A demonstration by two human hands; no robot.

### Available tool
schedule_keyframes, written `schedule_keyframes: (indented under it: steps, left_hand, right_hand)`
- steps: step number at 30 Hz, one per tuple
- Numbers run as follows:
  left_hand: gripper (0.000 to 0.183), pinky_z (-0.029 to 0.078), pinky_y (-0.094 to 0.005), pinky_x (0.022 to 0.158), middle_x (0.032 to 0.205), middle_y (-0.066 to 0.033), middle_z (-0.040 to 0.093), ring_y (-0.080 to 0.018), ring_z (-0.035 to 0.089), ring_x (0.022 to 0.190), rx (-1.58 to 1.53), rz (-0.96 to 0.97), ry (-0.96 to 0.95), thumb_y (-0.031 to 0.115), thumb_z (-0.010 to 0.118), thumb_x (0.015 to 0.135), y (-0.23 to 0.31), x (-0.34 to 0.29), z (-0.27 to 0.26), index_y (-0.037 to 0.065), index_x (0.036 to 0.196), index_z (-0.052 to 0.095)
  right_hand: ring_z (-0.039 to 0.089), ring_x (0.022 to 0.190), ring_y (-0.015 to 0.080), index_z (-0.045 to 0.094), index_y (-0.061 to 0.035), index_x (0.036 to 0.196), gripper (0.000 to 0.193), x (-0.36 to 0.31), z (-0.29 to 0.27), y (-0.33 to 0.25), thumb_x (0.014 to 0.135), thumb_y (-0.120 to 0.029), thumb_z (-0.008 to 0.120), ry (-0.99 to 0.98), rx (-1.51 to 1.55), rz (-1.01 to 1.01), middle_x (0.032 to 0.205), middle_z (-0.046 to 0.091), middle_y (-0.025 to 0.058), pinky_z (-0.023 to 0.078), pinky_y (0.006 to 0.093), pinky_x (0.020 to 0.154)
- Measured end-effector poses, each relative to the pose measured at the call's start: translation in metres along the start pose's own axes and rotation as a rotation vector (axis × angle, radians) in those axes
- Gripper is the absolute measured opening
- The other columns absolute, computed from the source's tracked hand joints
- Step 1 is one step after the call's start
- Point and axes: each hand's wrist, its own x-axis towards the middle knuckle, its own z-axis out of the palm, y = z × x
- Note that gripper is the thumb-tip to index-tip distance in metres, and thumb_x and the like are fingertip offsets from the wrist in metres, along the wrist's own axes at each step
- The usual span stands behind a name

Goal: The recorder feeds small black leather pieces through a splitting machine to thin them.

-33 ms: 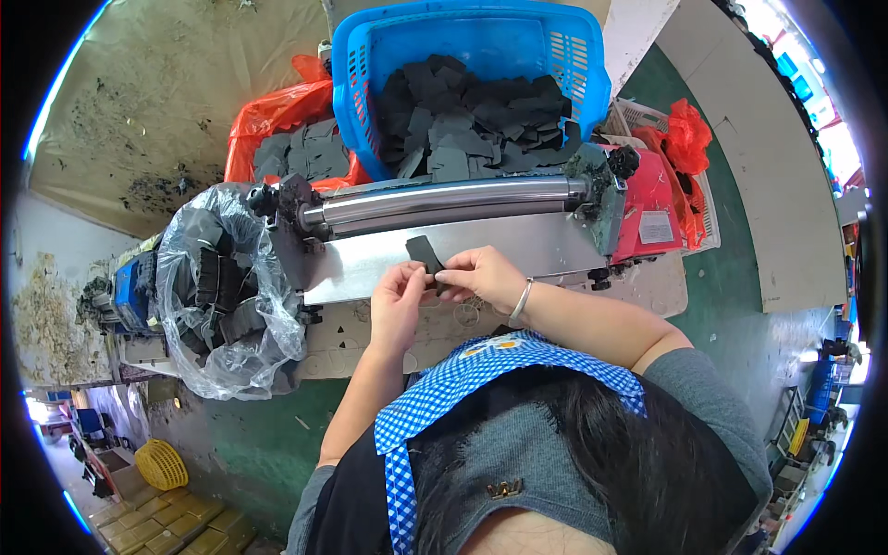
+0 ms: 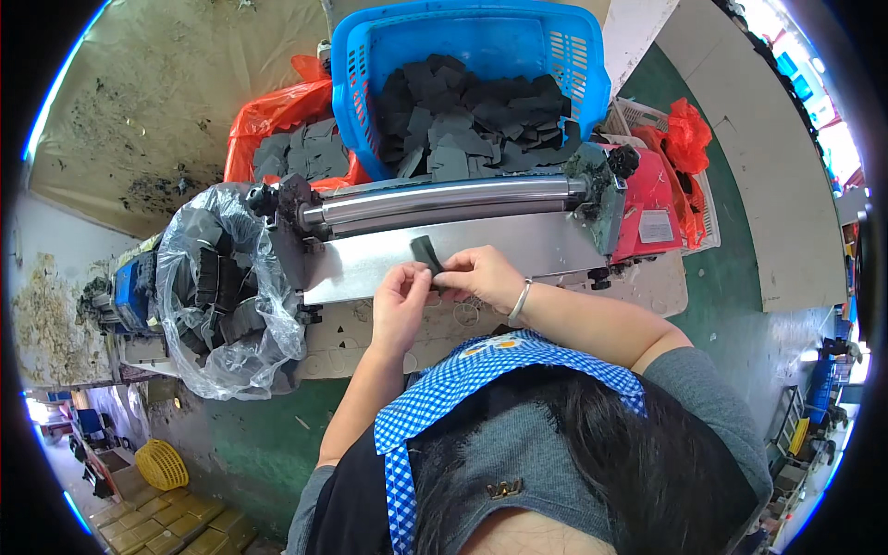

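Observation:
A small dark grey, flexible-looking flat piece [image 2: 426,251] is pinched between my two hands, its upper end sticking out above the fingers. My left hand [image 2: 401,292] holds its lower end with thumb and fingertips. From the other side my right hand [image 2: 483,279] grips the same end, a bangle on its wrist. Both hands are at the front edge of a bare metal plate [image 2: 527,242]. Behind the plate run the shiny metal rollers [image 2: 453,201] of a machine, apart from my fingers. The piece's lower end is hidden by my fingers.
Behind the rollers stands a blue basket [image 2: 472,32] of dark flat pieces, with a red bag [image 2: 268,120] of similar pieces beside it. A clear plastic bag [image 2: 254,370] of dark blocks sits left. At right are a red machine housing [image 2: 647,199] and a white crate [image 2: 710,217].
The dark piece's upper end has shifted slightly and looks more curled. My fingers have moved a little around it; the surroundings are unchanged.

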Motion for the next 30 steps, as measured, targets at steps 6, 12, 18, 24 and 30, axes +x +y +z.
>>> schedule_keyframes:
  steps: [6,12,18,24,30]
  left_hand:
    - [0.011,0.049,-0.0213,0.057,0.075,-0.0001,0.054,-0.0058,0.052,0.065,0.112,0.020,-0.004,0.010,0.057,0.089,0.001,0.003,-0.012,0.005,0.082,0.051]
    - [0.017,0.041,-0.0175,0.053,0.069,0.0037,0.048,-0.0028,0.046,0.060,-0.167,0.108,0.148,0.006,0.059,0.087,0.006,0.002,-0.009,0.008,0.076,0.046]
    - [0.017,0.043,-0.0206,0.054,0.068,0.0004,0.053,-0.0061,0.049,0.057,0.364,0.182,0.155,0.007,0.070,0.078,-0.004,-0.008,-0.002,0.002,0.081,0.054]
    - [0.016,0.043,-0.0231,0.054,0.075,-0.0052,0.051,-0.0106,0.050,0.057,0.560,0.317,0.240,0.007,0.070,0.076,-0.014,-0.014,-0.032,0.002,0.078,0.055]
    - [0.014,0.041,-0.0207,0.052,0.072,-0.0020,0.050,-0.0076,0.048,0.057,0.550,0.229,0.345,0.006,0.068,0.078,-0.023,-0.040,-0.062,0.002,0.077,0.055]
  right_hand:
    - [0.065,0.067,0.0162,0.061,0.0026,0.087,0.024,0.002,0.001,0.002,0.082,-0.021,0.066,0.033,-0.117,-0.097,0.078,0.065,0.0128,0.051,0.0219,0.055]
    - [0.062,0.065,0.0158,0.054,-0.0006,0.094,0.030,0.018,-0.017,-0.005,0.091,-0.031,0.056,0.375,0.415,0.183,0.086,0.063,0.0128,0.048,0.0231,0.048]
    - [0.060,0.059,0.0119,0.053,0.0006,0.097,0.032,0.002,-0.005,0.001,0.094,-0.031,0.049,-0.079,0.227,0.428,0.082,0.063,0.0110,0.045,0.0211,0.046]
    - [0.061,0.058,0.0158,0.056,0.0009,0.092,0.034,0.047,-0.032,-0.027,0.092,-0.033,0.051,0.135,0.262,0.515,0.077,0.063,0.0120,0.049,0.0242,0.048]
    - [0.063,0.058,0.0183,0.064,0.0020,0.086,0.051,0.115,-0.096,-0.122,0.075,-0.047,0.069,0.274,-0.521,0.180,0.072,0.065,0.0140,0.048,0.0277,0.047]
